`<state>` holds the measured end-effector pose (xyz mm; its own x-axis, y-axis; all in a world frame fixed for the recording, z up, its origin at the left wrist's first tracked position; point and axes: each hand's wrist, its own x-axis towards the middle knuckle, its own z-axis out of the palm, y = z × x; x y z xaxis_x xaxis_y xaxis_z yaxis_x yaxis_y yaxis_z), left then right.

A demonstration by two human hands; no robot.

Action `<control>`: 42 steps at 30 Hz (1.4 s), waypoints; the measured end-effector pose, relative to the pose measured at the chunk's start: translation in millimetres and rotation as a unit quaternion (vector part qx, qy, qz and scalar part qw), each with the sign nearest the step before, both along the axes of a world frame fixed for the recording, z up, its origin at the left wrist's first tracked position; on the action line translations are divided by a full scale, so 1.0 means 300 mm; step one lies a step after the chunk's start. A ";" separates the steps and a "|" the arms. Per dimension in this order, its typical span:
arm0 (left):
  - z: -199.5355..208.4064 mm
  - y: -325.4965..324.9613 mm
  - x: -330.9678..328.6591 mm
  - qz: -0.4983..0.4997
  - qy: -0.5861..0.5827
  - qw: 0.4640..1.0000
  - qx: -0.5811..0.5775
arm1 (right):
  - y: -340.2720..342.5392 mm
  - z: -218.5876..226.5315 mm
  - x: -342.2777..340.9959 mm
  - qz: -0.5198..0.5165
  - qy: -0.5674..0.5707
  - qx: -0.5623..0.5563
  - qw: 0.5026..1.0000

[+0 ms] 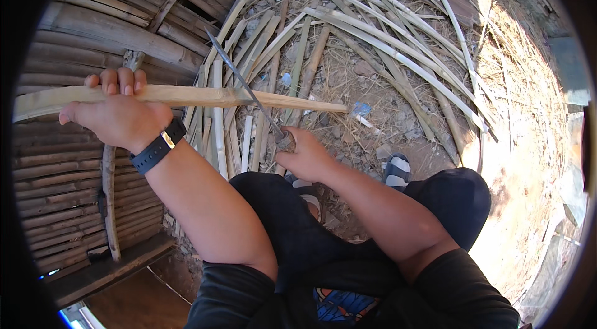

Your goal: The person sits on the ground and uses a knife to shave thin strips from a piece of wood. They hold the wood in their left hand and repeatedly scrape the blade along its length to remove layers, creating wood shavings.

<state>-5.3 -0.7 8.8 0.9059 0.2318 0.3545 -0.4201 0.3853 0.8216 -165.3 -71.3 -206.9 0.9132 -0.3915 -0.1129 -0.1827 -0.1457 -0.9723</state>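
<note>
My left hand (127, 119), with a dark band on its wrist, is wrapped round a long split bamboo strip (193, 96). The strip runs roughly level from the left rim and tapers to a pale, pared tip above the ground. Closed round the handle of a long-bladed knife, my right hand (308, 156) is just below the strip. The narrow dark blade of the knife (231, 66) slants up and to the left, crossing the strip at a darker node. Whether its edge bites into the bamboo, I cannot tell. Most of the handle is hidden in my fist.
A slatted bamboo wall (130, 37) rises close on the left. Many loose bamboo strips (398, 49) lie across the littered ground ahead and to the right. My sandalled foot (397, 170) rests near my bent knee. Blue plastic scraps (360, 109) lie beyond the strip's tip.
</note>
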 end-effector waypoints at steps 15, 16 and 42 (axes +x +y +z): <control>0.004 -0.018 -0.012 -0.053 -0.038 0.998 0.009 | 0.016 -0.065 -0.012 -0.054 0.009 0.058 0.997; 0.002 -0.017 -0.010 -0.046 -0.035 0.998 0.011 | 0.032 -0.055 -0.004 -0.042 -0.033 0.012 0.998; -0.016 0.033 0.052 0.034 0.027 0.999 -0.001 | -0.105 -0.319 -0.085 -0.046 0.140 0.180 0.973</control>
